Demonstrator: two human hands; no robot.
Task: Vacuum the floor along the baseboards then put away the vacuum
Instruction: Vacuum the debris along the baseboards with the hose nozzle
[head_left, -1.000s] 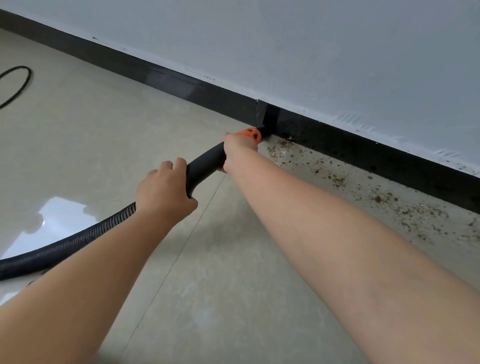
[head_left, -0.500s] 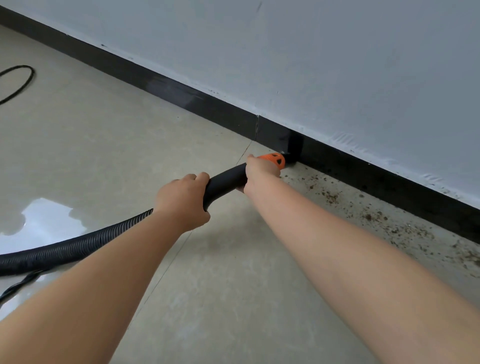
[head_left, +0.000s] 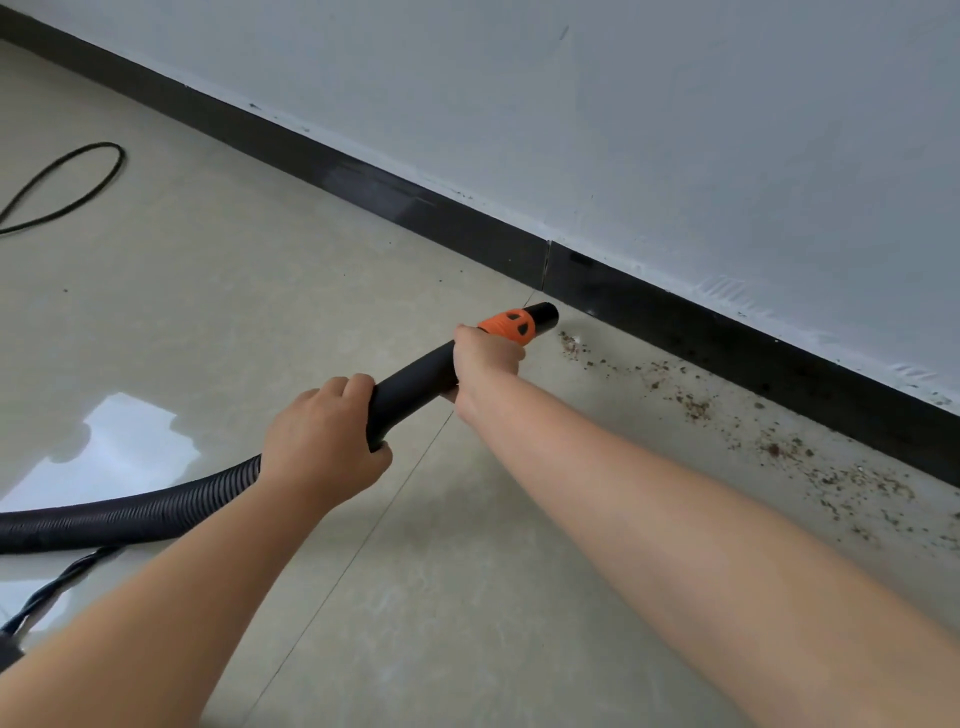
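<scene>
A black vacuum hose (head_left: 156, 512) runs in from the left edge and ends in a smooth black tube (head_left: 415, 382) with an orange collar (head_left: 509, 325) and a black nozzle tip (head_left: 543, 313). My left hand (head_left: 319, 447) grips the tube where the ribbed hose joins it. My right hand (head_left: 485, 358) grips the tube just behind the orange collar. The nozzle tip sits a little off the black baseboard (head_left: 675, 332), at the left end of a trail of brown crumbs (head_left: 696, 410) on the beige tile floor.
The grey-white wall (head_left: 675, 130) rises above the baseboard. A thin black cord loop (head_left: 67, 182) lies on the floor at the far left, and a twisted cable (head_left: 52, 587) runs under the hose at lower left. The crumbs continue along the baseboard to the right edge.
The nozzle has pulled back from the baseboard and now sits a short way out on the floor. Both hands keep their grip on the tube.
</scene>
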